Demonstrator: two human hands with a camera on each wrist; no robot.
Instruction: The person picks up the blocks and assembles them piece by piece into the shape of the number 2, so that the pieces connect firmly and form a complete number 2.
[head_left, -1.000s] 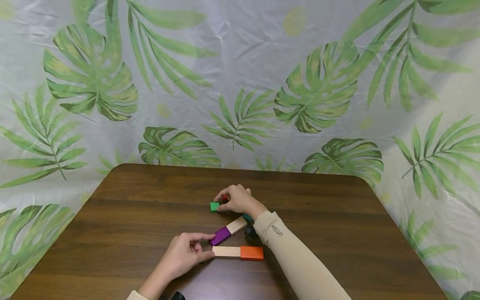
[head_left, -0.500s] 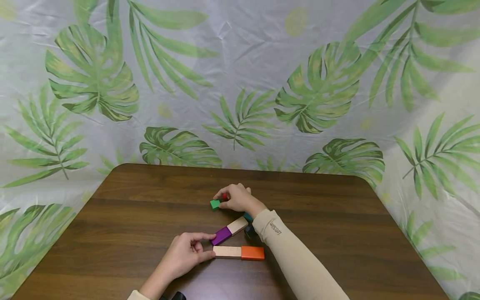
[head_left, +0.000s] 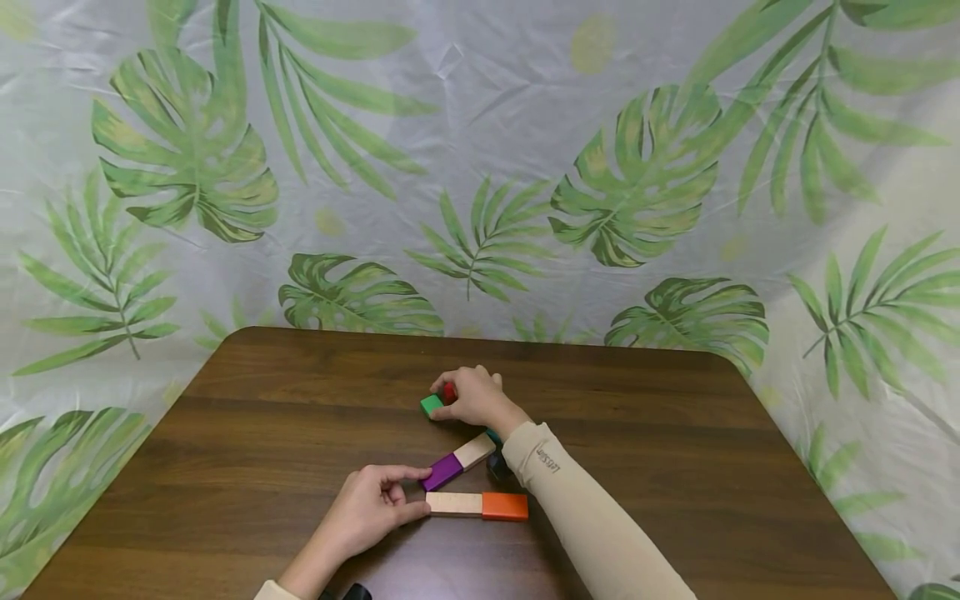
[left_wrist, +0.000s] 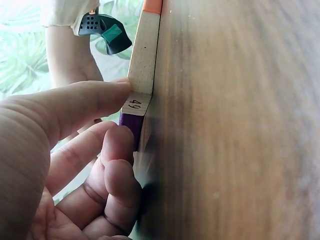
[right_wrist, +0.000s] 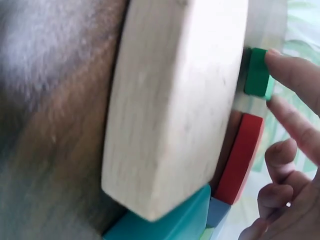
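Note:
My left hand (head_left: 369, 508) holds the near-left corner where two block rows meet. Its index finger touches the purple block (head_left: 442, 472); its thumb touches the plain wooden block (head_left: 454, 503), whose end is marked 49 in the left wrist view. The orange block (head_left: 505, 506) continues that row. Another plain wooden block (head_left: 474, 451) extends the purple one at a slant. Farther back, my right hand (head_left: 476, 396) pinches a small green block (head_left: 431, 405) between thumb and index finger. Beside it lies a red block (right_wrist: 240, 159), partly hidden by the fingers in the head view.
A teal block (right_wrist: 172, 220) and a small blue-grey block (right_wrist: 218, 212) lie near the slanted row, mostly behind my right wrist in the head view. The brown table (head_left: 637, 400) has a rounded far edge, with a leaf-print cloth (head_left: 495, 125) hanging behind it.
The green block has turned and shifted slightly away from me in my right fingers. More of the red block shows. My left hand and the two rows have stayed in place.

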